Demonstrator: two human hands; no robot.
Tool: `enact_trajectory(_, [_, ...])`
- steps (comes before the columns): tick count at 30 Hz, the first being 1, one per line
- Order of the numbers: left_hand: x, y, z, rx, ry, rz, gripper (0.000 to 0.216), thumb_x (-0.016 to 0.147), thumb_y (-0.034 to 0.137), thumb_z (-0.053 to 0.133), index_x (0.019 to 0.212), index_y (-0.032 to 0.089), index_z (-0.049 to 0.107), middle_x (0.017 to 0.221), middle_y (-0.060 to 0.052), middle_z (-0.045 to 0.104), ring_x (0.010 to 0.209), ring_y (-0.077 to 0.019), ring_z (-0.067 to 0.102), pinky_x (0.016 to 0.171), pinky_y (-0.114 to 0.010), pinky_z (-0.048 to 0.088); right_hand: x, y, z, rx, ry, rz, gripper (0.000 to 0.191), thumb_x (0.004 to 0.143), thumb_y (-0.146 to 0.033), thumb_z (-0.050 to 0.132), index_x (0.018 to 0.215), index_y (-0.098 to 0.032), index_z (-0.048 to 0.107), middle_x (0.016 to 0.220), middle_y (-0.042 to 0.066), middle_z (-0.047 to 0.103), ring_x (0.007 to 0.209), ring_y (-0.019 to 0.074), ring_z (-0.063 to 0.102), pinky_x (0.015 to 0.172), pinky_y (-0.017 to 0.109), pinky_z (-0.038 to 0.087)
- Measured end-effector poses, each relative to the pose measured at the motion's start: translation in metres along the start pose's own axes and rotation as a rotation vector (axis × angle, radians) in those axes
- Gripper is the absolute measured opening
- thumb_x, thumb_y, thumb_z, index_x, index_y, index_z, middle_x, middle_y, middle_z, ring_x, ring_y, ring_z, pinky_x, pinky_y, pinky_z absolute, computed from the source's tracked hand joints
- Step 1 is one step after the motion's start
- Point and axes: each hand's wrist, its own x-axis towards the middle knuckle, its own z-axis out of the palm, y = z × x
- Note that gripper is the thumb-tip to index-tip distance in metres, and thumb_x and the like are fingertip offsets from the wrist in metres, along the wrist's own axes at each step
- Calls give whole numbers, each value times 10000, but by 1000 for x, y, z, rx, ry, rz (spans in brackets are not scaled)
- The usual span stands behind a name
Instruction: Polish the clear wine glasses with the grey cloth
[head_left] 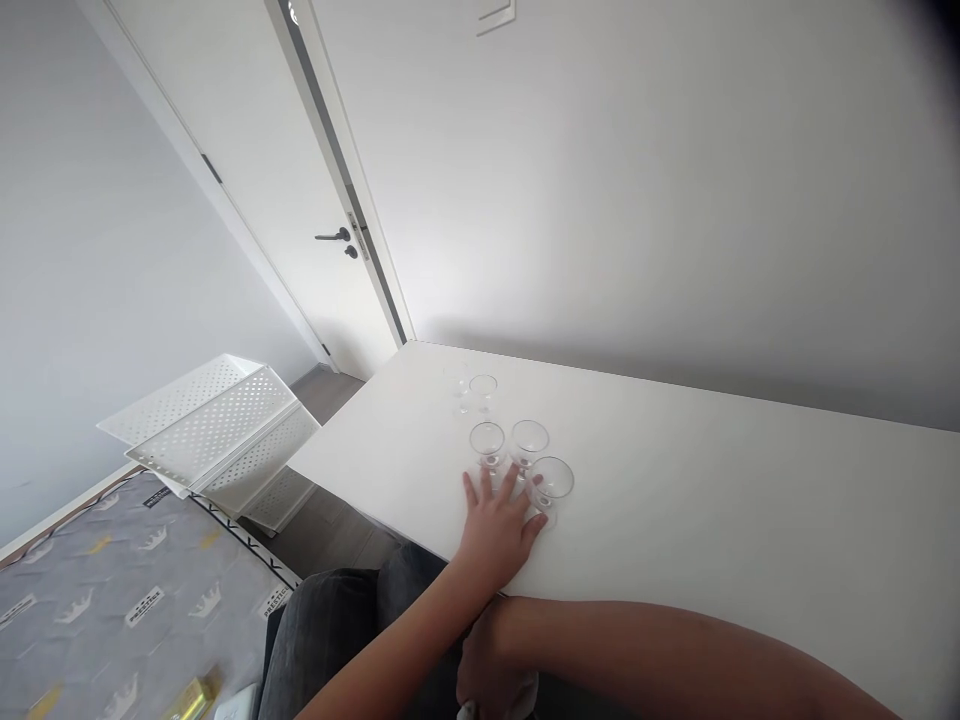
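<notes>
Three clear stemmed glasses stand upright in a tight cluster on the white table [712,520]: left glass [487,442], middle glass [529,441], right glass [553,481]. A fourth glass [483,390] stands farther back, apart. The left hand [497,530] lies flat, fingers spread, fingertips at the cluster's bases. The right hand [487,675] sits below the table edge; its grip cannot be determined.

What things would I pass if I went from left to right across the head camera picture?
Patterned mat → white basket rack → door handle → hand flat on the table beside three little glasses → bare white table.
</notes>
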Motion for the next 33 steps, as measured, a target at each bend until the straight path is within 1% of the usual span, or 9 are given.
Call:
enact_trajectory(2, [-9,-13,-6,24,21,-61,590,1057,527,413,1632,392,396,1744,-24,292,1574,-530,198,1209,-843,132,2,-4,-7,-70,-186,69,338,752,-254,785,486,-243,576,523,-16,628,519,237,654,512,351,498])
enact_trajectory(3, [-13,-20,-8,36,33,-87,586,1060,514,414,1632,392,394,1740,-26,302,1576,-530,196,1210,-838,140,2,-6,-10,-89,-228,89,321,737,-243,790,503,-248,570,524,-19,629,543,248,665,529,359,505])
enact_trajectory(7, [-14,-52,-18,78,72,-183,575,1069,501,397,1631,382,399,1718,-52,349,1578,-532,189,1207,-828,152,1,-7,-14,-77,-177,80,276,711,-235,784,558,-262,556,529,-37,624,595,265,678,567,373,513])
enact_trajectory(11, [0,-84,-28,83,85,-298,558,1086,508,327,1596,335,472,1712,-75,353,1582,-548,150,1203,-818,158,2,-3,-8,-98,-162,99,230,730,-257,749,573,-257,580,550,-46,623,594,251,667,588,366,510])
enact_trajectory(14, [11,-100,-32,57,84,-338,575,1090,527,284,1585,316,488,1727,-75,318,1587,-559,95,1205,-814,145,5,1,-2,-96,-114,139,257,760,-289,716,545,-246,582,576,-37,634,583,231,653,614,355,502])
enact_trajectory(17, [15,-107,-31,34,90,-335,590,1086,550,268,1595,329,470,1733,-65,305,1592,-558,46,1204,-822,110,7,3,1,-114,-67,137,268,778,-334,710,560,-249,579,583,-27,628,620,244,660,640,364,500])
enact_trajectory(24, [13,-107,-30,-17,97,-339,604,1089,544,225,1616,339,438,1744,-45,281,1592,-562,-9,1204,-826,76,4,-1,-4,-146,-110,148,235,761,-311,693,574,-263,561,575,-33,603,644,256,661,656,377,505])
enact_trajectory(29, [15,-107,-32,-37,109,-347,595,1082,553,279,1638,369,389,1761,-42,237,1588,-571,-29,1181,-851,82,3,0,-2,-117,-68,165,249,755,-342,696,565,-262,558,572,-32,615,635,257,668,660,376,506])
enact_trajectory(33, [17,-109,-35,-25,124,-364,596,1074,563,324,1638,380,385,1763,-33,232,1589,-573,-4,1159,-875,67,2,-2,-2,-149,-109,190,295,774,-341,689,519,-253,568,552,-23,618,594,251,656,649,381,508])
